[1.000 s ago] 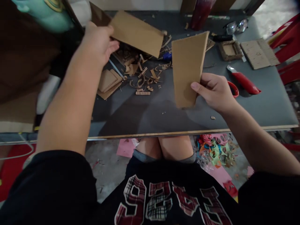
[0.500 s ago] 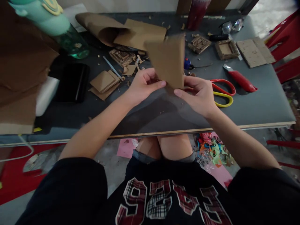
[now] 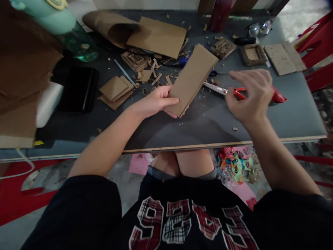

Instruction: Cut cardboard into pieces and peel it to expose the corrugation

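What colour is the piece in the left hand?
Plain brown, no print: the cardboard piece in the left hand. The head view shows it best.

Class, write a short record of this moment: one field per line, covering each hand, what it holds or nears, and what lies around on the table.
Left hand: grips the lower end of a cardboard piece, tilted up off the table
Right hand: open, fingers curled, over the handles of the scissors; contact unclear
Beside it: red utility knife
Table: grey, strewn with cardboard scraps
Far edge: glasses, green bottle
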The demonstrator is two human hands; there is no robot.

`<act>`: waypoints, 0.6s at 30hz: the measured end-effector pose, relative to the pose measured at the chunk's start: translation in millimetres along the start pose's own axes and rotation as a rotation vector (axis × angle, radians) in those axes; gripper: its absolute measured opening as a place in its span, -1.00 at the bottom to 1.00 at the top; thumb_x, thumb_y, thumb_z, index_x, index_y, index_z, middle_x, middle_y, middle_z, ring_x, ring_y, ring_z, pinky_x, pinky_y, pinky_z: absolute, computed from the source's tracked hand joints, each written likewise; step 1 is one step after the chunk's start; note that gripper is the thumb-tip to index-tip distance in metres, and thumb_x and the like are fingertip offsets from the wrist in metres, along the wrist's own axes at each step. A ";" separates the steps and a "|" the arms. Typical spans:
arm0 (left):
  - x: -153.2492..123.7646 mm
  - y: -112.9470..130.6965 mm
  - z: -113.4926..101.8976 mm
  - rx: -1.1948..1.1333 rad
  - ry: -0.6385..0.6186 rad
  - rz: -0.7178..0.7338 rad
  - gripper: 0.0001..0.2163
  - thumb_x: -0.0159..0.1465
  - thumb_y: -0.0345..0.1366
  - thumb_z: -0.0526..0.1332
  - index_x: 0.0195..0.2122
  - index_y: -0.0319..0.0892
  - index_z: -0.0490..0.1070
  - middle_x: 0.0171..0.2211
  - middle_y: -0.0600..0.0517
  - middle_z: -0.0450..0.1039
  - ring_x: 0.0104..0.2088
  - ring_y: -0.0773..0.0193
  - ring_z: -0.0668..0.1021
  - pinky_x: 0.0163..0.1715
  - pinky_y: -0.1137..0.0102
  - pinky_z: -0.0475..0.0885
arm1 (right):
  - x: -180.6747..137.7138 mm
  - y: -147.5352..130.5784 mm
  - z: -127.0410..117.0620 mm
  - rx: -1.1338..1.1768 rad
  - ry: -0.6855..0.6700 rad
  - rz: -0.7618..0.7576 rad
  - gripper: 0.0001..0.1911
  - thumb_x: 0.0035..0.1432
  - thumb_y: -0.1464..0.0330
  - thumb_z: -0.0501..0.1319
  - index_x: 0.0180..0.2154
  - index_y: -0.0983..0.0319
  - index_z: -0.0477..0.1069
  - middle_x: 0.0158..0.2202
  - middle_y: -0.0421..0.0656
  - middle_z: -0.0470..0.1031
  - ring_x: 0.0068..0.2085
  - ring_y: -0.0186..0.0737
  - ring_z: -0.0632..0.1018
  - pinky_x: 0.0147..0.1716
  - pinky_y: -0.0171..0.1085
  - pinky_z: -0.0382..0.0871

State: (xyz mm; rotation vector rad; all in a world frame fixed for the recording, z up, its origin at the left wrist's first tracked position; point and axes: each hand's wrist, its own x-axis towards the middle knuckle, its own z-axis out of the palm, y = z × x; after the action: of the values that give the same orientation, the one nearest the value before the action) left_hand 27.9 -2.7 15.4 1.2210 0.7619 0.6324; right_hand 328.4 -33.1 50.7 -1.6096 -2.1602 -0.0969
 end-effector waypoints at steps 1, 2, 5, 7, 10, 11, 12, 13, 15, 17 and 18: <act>0.6 -0.8 -1.7 0.006 0.015 -0.011 -0.54 0.14 -0.24 0.40 0.05 -0.24 0.41 -0.20 -0.11 0.60 -0.26 -0.05 0.70 -0.40 0.18 0.67 | -2.2 11.0 -6.4 -0.043 -0.061 0.094 -0.57 0.24 0.33 0.14 0.10 0.27 0.51 0.03 0.06 0.59 0.10 0.04 0.54 0.17 0.03 0.32; 1.6 -1.8 -4.1 0.013 0.035 -0.014 -0.51 0.14 -0.26 0.38 0.09 -0.23 0.39 -0.19 -0.12 0.60 -0.23 -0.08 0.70 -0.37 0.14 0.67 | -4.6 22.9 -11.6 -0.080 -0.178 0.169 -0.55 0.17 0.32 0.17 0.07 0.29 0.52 -0.01 0.07 0.60 0.03 0.06 0.57 0.10 0.00 0.38; 5.8 -6.0 -11.7 0.024 0.109 0.029 -0.45 0.10 -0.29 0.36 0.14 -0.21 0.34 -0.19 -0.12 0.58 -0.19 -0.16 0.70 -0.34 0.07 0.66 | -10.9 53.2 -19.1 -0.219 -0.486 0.167 -0.38 0.05 0.26 0.22 0.15 0.36 0.48 0.06 0.20 0.54 0.06 0.18 0.54 0.02 0.01 0.40; 8.2 -9.6 -13.8 0.028 0.164 0.078 -0.44 0.08 -0.26 0.38 0.13 -0.20 0.35 -0.20 -0.12 0.57 -0.14 -0.19 0.69 -0.32 0.07 0.66 | -12.6 61.9 -18.4 -0.273 -0.545 0.129 -0.34 0.04 0.28 0.21 0.18 0.39 0.44 0.07 0.22 0.52 0.09 0.21 0.51 0.03 0.01 0.38; 9.8 -14.9 -11.5 0.062 0.261 0.160 -0.48 0.06 -0.14 0.45 0.01 -0.22 0.41 -0.26 -0.13 0.55 -0.13 -0.20 0.68 -0.32 0.12 0.66 | -14.0 58.8 -13.6 -0.312 -0.551 0.200 -0.40 -0.03 0.31 0.25 0.08 0.36 0.46 -0.06 0.14 0.57 -0.07 0.14 0.55 -0.10 -0.06 0.39; 9.8 -16.4 -10.1 0.078 0.288 0.182 -0.49 0.06 -0.09 0.46 -0.04 -0.23 0.42 -0.28 -0.13 0.54 -0.14 -0.20 0.68 -0.34 0.14 0.66 | -15.5 56.0 -12.3 -0.318 -0.546 0.234 -0.46 -0.06 0.32 0.26 0.01 0.33 0.48 -0.14 0.09 0.57 -0.15 0.08 0.54 -0.17 -0.10 0.37; 9.7 -17.7 -8.7 0.095 0.309 0.198 -0.51 0.06 -0.05 0.47 -0.09 -0.24 0.43 -0.31 -0.13 0.53 -0.16 -0.19 0.68 -0.35 0.15 0.66 | -17.9 53.4 -11.7 -0.307 -0.536 0.273 -0.55 -0.07 0.32 0.27 -0.08 0.30 0.50 -0.23 0.03 0.56 -0.23 0.02 0.52 -0.24 -0.13 0.34; 9.6 -18.7 -7.7 0.111 0.323 0.207 -0.51 0.07 -0.02 0.46 -0.12 -0.24 0.43 -0.33 -0.13 0.52 -0.16 -0.19 0.68 -0.36 0.16 0.66 | -21.3 51.2 -12.1 -0.256 -0.528 0.322 -0.65 -0.05 0.29 0.27 -0.18 0.27 0.50 -0.33 -0.04 0.51 -0.30 -0.06 0.48 -0.30 -0.17 0.29; 9.7 -20.3 -6.7 0.136 0.344 0.215 -0.51 0.10 0.02 0.45 -0.14 -0.24 0.42 -0.35 -0.12 0.50 -0.14 -0.19 0.67 -0.36 0.16 0.65 | -30.4 48.6 -16.4 0.016 -0.543 0.460 -0.71 0.00 0.17 0.27 -0.29 0.23 0.44 -0.46 -0.16 0.36 -0.42 -0.20 0.37 -0.41 -0.23 0.21; 10.1 -21.4 -6.7 0.151 0.367 0.230 -0.51 0.11 0.05 0.43 -0.15 -0.23 0.40 -0.36 -0.10 0.49 -0.13 -0.17 0.67 -0.36 0.18 0.65 | -39.8 46.7 -25.1 0.430 -0.626 0.570 -0.55 0.02 -0.03 0.29 -0.25 0.20 0.39 -0.49 -0.25 0.23 -0.50 -0.33 0.27 -0.52 -0.29 0.13; 10.2 -21.8 -6.6 0.153 0.376 0.238 -0.51 0.10 0.05 0.44 -0.16 -0.22 0.40 -0.37 -0.09 0.48 -0.14 -0.14 0.67 -0.38 0.21 0.64 | -43.5 45.5 -30.3 0.614 -0.688 0.576 -0.44 -0.01 -0.12 0.31 -0.20 0.20 0.38 -0.47 -0.27 0.21 -0.51 -0.37 0.24 -0.55 -0.32 0.10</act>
State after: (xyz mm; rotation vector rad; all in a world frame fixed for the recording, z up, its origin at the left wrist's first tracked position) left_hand 29.4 4.0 -8.6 1.3629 0.9994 1.0336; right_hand 389.5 -67.0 51.9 -1.9349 -1.7361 1.3190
